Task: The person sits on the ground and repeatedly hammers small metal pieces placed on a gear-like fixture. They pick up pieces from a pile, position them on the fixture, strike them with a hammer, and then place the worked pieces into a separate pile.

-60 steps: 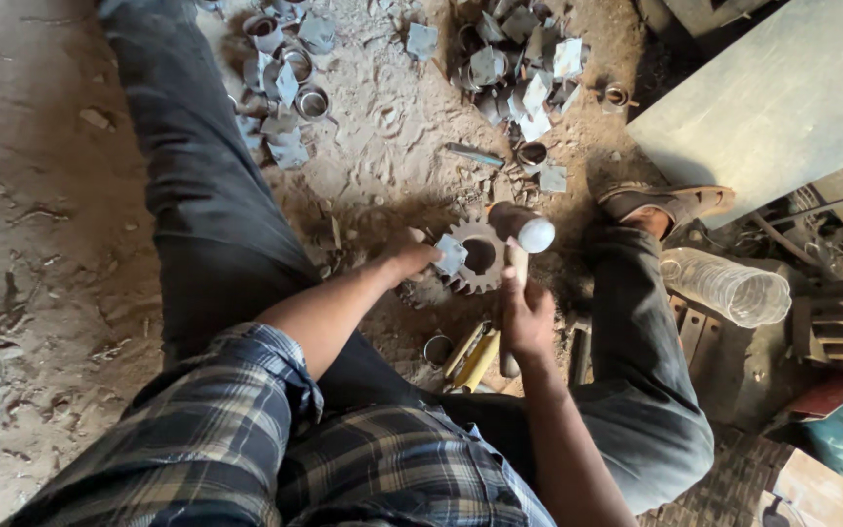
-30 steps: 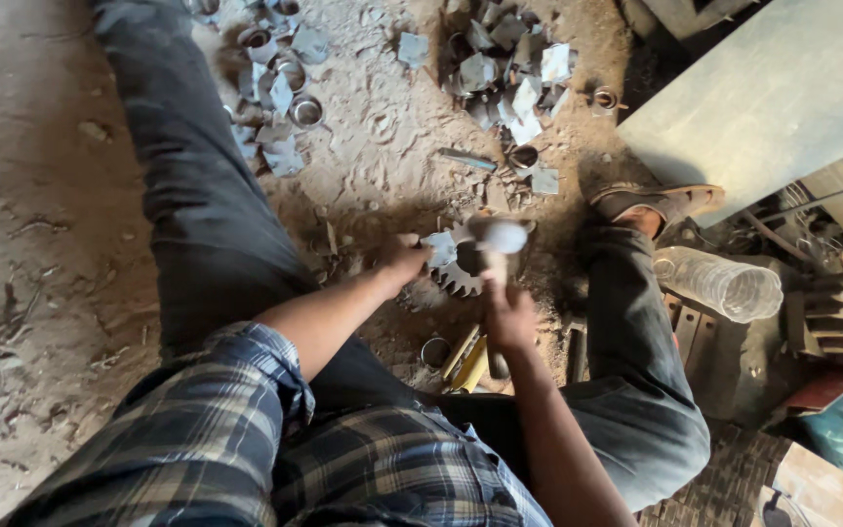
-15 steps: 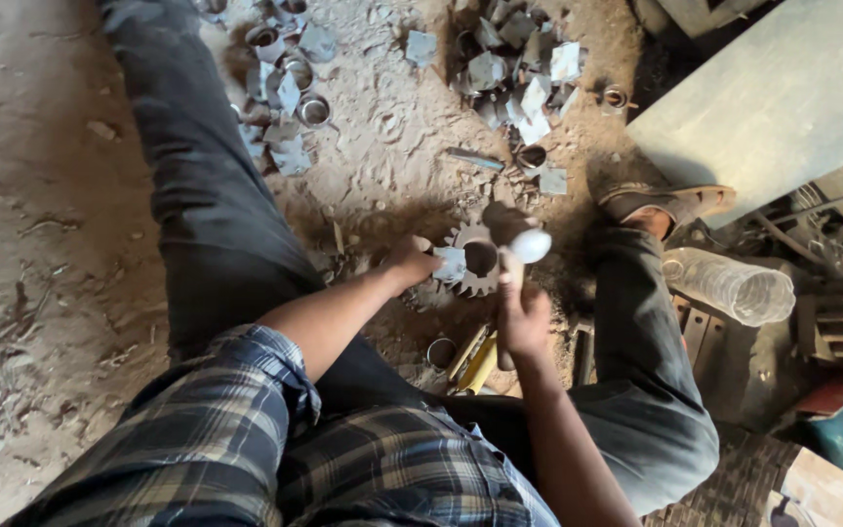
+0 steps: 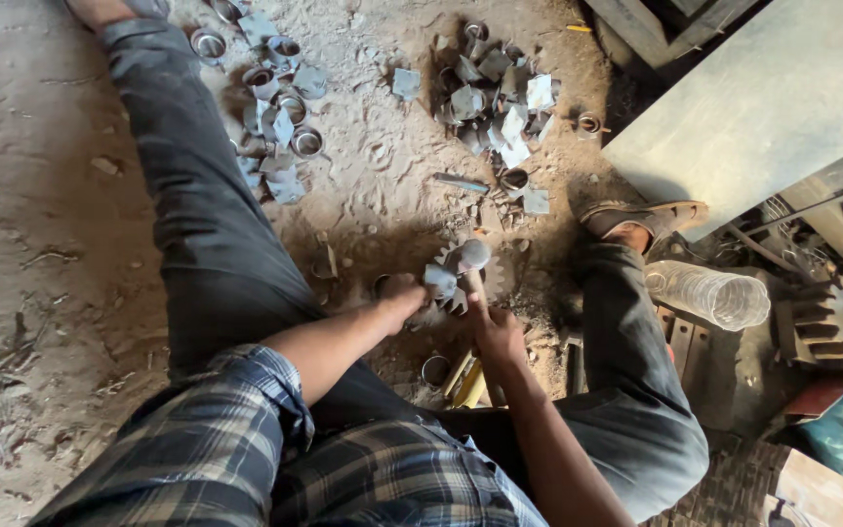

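My left hand (image 4: 399,293) pinches a small square metal piece (image 4: 439,281) and holds it on a toothed gear wheel (image 4: 496,280) that lies on the dirt floor between my legs. My right hand (image 4: 498,337) grips the wooden handle of a hammer. The hammer's round steel head (image 4: 472,256) is right over the metal piece, touching it or nearly so. Much of the gear is hidden by the hammer and my hands.
Two heaps of square metal pieces and small rings lie ahead, a left heap (image 4: 280,107) and a right heap (image 4: 500,93). A plastic bottle (image 4: 709,293), a grey metal sheet (image 4: 773,107) and machine parts are on the right. Yellow-handled tools (image 4: 467,381) lie near my lap.
The hammer struck the piece a second ago, lifted off to the right, and its head has now come back down to the left over the piece. My left hand has stayed put.
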